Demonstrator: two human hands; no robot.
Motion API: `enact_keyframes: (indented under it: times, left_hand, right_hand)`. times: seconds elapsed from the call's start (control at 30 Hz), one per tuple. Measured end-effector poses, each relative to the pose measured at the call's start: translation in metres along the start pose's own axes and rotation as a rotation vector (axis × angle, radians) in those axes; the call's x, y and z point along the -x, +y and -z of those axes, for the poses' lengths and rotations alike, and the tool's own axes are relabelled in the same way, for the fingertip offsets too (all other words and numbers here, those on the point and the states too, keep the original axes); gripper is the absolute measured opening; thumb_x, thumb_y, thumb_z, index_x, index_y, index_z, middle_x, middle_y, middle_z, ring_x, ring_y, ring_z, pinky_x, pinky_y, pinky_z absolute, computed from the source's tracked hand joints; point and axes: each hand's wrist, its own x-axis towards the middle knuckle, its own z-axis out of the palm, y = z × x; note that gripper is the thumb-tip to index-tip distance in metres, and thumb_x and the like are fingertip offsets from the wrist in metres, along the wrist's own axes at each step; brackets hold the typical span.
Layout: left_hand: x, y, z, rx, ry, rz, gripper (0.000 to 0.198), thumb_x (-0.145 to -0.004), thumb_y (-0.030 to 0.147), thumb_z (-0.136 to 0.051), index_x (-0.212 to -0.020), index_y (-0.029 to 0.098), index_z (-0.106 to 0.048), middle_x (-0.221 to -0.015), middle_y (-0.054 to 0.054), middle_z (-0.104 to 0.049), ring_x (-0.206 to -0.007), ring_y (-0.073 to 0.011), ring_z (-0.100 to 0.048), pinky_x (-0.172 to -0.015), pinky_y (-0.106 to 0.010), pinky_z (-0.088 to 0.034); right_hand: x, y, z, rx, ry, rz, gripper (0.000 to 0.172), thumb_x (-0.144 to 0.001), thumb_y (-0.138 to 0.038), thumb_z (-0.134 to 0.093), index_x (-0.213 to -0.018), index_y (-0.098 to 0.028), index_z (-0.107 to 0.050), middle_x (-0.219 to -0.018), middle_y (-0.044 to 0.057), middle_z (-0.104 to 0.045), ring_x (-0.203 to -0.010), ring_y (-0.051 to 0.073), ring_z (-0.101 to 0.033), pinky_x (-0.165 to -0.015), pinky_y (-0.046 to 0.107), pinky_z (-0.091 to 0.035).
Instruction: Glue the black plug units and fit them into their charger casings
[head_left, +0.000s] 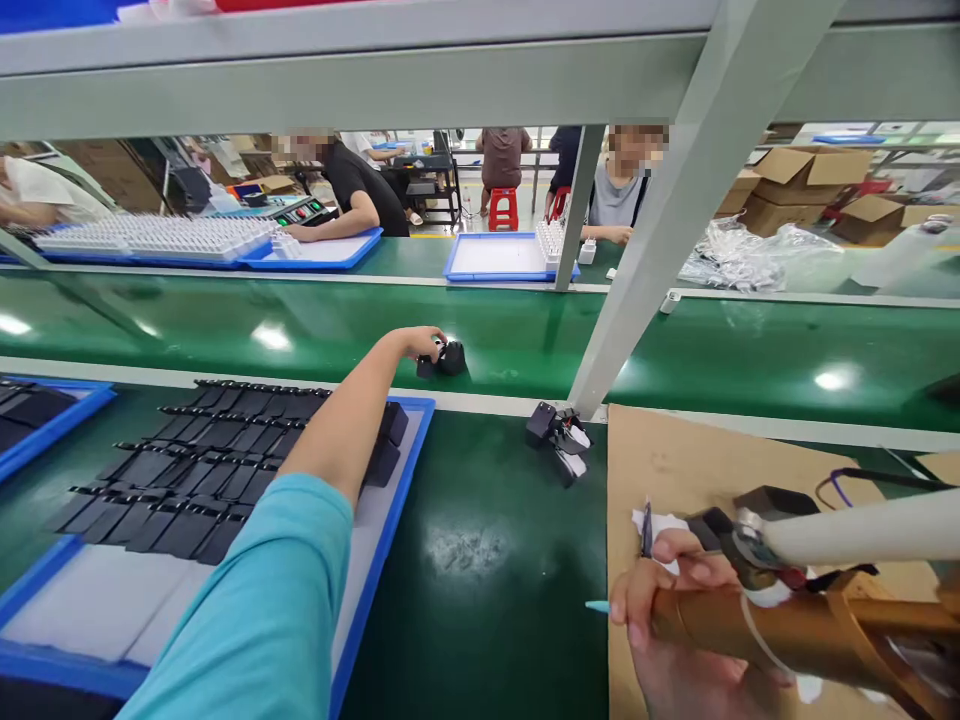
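Note:
My left hand point(421, 343) reaches far forward over the green conveyor belt point(300, 330), its fingers closed on a small black part point(448, 358) resting on the belt. The arm wears a teal sleeve and crosses a blue tray point(390, 520) holding rows of several flat black parts point(202, 460). My right hand point(660, 590), at the lower right, is wrapped round a brown tape-covered tool point(787, 625) with a white tube running off right. It lies over a brown cardboard sheet point(675, 460).
A small black and white part point(562, 435) lies by the grey frame post point(645, 270). Another blue tray point(45, 410) sits at the left. Across the belt, other people sit at blue trays point(495, 258); cardboard boxes point(802, 180) stand at the back right.

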Motion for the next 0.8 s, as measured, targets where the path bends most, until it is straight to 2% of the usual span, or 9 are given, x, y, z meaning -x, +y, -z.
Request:
enact_keyframes:
  times: [0.07, 0.17, 0.23, 0.33, 0.47, 0.57, 0.67, 0.73, 0.8]
  left_hand:
    - [0.001, 0.013, -0.007, -0.040, -0.038, -0.007, 0.080, -0.055, 0.031, -0.084, -0.130, 0.029, -0.057, -0.118, -0.009, -0.068, -0.090, -0.0265, -0.069, -0.073, -0.033, -0.056]
    - [0.007, 0.027, -0.020, -0.125, 0.014, 0.006, 0.090, -0.052, 0.040, -0.084, -0.135, 0.028, -0.050, -0.131, -0.014, -0.060, -0.106, -0.0329, -0.064, -0.076, -0.036, -0.055]
    - [0.015, 0.035, -0.027, -0.178, 0.069, 0.018, 0.085, -0.057, 0.043, -0.080, -0.134, 0.025, -0.050, -0.134, -0.017, -0.056, -0.114, -0.0364, -0.059, -0.080, -0.038, -0.054]
    - [0.034, 0.051, -0.034, -0.220, 0.081, -0.043, 0.074, -0.064, 0.042, -0.074, -0.132, 0.023, -0.051, -0.132, -0.015, -0.058, -0.116, -0.0345, -0.058, -0.084, -0.036, -0.052]
    - [0.081, 0.077, -0.056, -0.240, 0.025, -0.217, 0.073, -0.064, 0.046, -0.072, -0.130, 0.023, -0.052, -0.122, -0.011, -0.065, -0.107, -0.0301, -0.063, -0.082, -0.032, -0.051]
    - [0.121, 0.097, -0.091, -0.254, -0.021, -0.309, 0.071, -0.063, 0.049, -0.072, -0.126, 0.022, -0.055, -0.115, -0.011, -0.066, -0.101, -0.0301, -0.065, -0.083, -0.034, -0.052]
    - [0.149, 0.108, -0.120, -0.261, -0.047, -0.338, 0.078, -0.062, 0.055, -0.072, -0.128, 0.018, -0.054, -0.123, -0.016, -0.060, -0.102, -0.0328, -0.065, -0.084, -0.039, -0.052]
    - [0.159, 0.108, -0.125, -0.238, -0.105, -0.364, 0.093, -0.057, 0.059, -0.075, -0.136, 0.018, -0.047, -0.135, -0.019, -0.051, -0.105, -0.0326, -0.064, -0.085, -0.038, -0.053]
    - [0.164, 0.101, -0.117, -0.160, -0.255, -0.377, 0.105, -0.053, 0.057, -0.078, -0.144, 0.022, -0.037, -0.146, -0.018, -0.042, -0.103, -0.0292, -0.065, -0.080, -0.033, -0.054]
  right_hand:
    - [0.000, -0.002, -0.006, -0.078, -0.023, 0.080, 0.042, -0.065, -0.073, -0.059, -0.080, -0.035, -0.068, -0.078, -0.005, -0.052, -0.030, 0.012, -0.051, -0.031, 0.034, -0.045]
    - [0.000, -0.003, -0.010, -0.138, -0.082, 0.109, 0.039, -0.073, -0.066, -0.059, -0.088, -0.031, -0.070, -0.084, -0.004, -0.055, -0.036, 0.012, -0.057, -0.036, 0.034, -0.051]
    - [0.001, -0.002, -0.009, -0.151, -0.115, 0.120, 0.037, -0.077, -0.062, -0.057, -0.091, -0.030, -0.071, -0.087, -0.002, -0.056, -0.040, 0.012, -0.058, -0.040, 0.035, -0.054]
    - [0.003, 0.001, -0.006, -0.170, -0.121, 0.148, 0.035, -0.082, -0.057, -0.052, -0.095, -0.030, -0.071, -0.093, 0.000, -0.058, -0.044, 0.012, -0.059, -0.044, 0.035, -0.055]
    - [0.004, 0.003, -0.006, -0.209, -0.144, 0.178, 0.034, -0.086, -0.052, -0.048, -0.099, -0.030, -0.070, -0.099, 0.000, -0.059, -0.045, 0.010, -0.059, -0.047, 0.035, -0.056]
    - [0.003, 0.004, -0.008, -0.232, -0.170, 0.207, 0.033, -0.088, -0.051, -0.047, -0.100, -0.028, -0.069, -0.101, 0.000, -0.059, -0.047, 0.009, -0.061, -0.048, 0.033, -0.056]
    - [0.002, 0.005, -0.009, -0.240, -0.181, 0.232, 0.031, -0.090, -0.048, -0.047, -0.100, -0.027, -0.068, -0.102, 0.000, -0.060, -0.048, 0.008, -0.061, -0.049, 0.032, -0.057]
    - [0.001, 0.007, -0.009, -0.240, -0.184, 0.245, 0.031, -0.091, -0.046, -0.046, -0.100, -0.026, -0.067, -0.102, 0.000, -0.060, -0.049, 0.008, -0.062, -0.050, 0.032, -0.057]
    - [0.001, 0.007, -0.008, -0.239, -0.179, 0.256, 0.030, -0.091, -0.046, -0.045, -0.099, -0.026, -0.065, -0.102, 0.000, -0.061, -0.048, 0.008, -0.061, -0.049, 0.032, -0.057]
